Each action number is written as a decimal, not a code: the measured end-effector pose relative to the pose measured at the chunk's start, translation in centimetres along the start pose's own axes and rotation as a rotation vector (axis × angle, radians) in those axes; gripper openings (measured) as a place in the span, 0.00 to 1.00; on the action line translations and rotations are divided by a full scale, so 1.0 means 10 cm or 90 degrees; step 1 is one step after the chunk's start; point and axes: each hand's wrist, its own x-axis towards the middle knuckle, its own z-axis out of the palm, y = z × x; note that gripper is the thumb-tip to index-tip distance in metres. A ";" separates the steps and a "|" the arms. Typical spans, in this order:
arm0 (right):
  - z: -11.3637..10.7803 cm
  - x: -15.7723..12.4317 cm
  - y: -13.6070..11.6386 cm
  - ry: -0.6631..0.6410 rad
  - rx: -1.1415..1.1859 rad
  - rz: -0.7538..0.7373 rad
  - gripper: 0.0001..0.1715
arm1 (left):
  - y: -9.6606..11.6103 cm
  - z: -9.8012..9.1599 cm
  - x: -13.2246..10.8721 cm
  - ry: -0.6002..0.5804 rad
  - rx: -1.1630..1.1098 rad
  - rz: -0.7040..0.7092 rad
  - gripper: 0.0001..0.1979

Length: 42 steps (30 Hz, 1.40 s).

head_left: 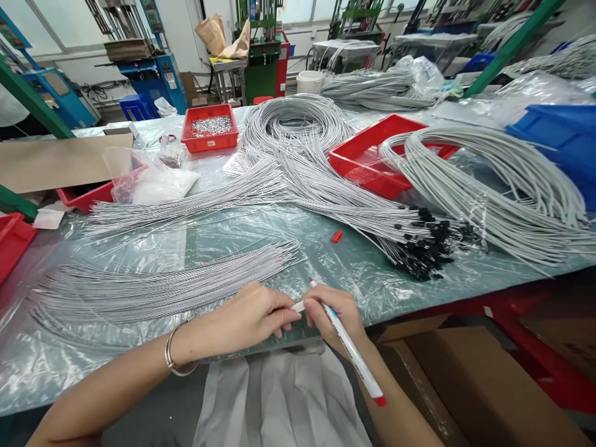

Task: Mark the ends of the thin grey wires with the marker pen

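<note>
At the table's front edge my left hand [261, 313], a metal bangle at its wrist, pinches a small white piece [298, 307]. My right hand [336, 315] holds a white marker pen [350, 351], its uncovered dark tip pointing away from me and its red end toward my forearm. The right fingertips also meet the white piece; what kind of thing it is I cannot make out. A red pen cap [336, 236] lies on the table beyond my hands. To the left, a bundle of thin grey wires [172, 282] is spread on the plastic sheet.
Coiled grey cables [298, 118] fill the middle, with black-ended wires [428, 242] fanning right. A thicker cable coil [493, 180] overlaps a red tray [367, 177]. Another red tray [209, 144] holds small metal parts. A blue bin [559, 146] stands right; cardboard boxes [488, 372] sit below.
</note>
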 end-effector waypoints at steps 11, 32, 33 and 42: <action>0.23 -0.12 -0.06 0.166 0.011 -0.028 0.24 | 0.00 -0.16 0.00 -0.025 -0.192 -0.062 0.16; -0.04 -0.24 0.16 0.326 0.237 0.128 0.19 | -0.20 0.10 0.31 -0.109 -0.089 -0.065 0.20; -0.07 -0.25 0.19 0.324 0.244 0.141 0.16 | -0.27 0.14 0.35 -0.130 -0.102 -0.077 0.20; -0.06 -0.37 0.23 0.156 0.001 0.184 0.11 | -0.56 0.17 0.56 -0.256 -0.229 -0.145 0.20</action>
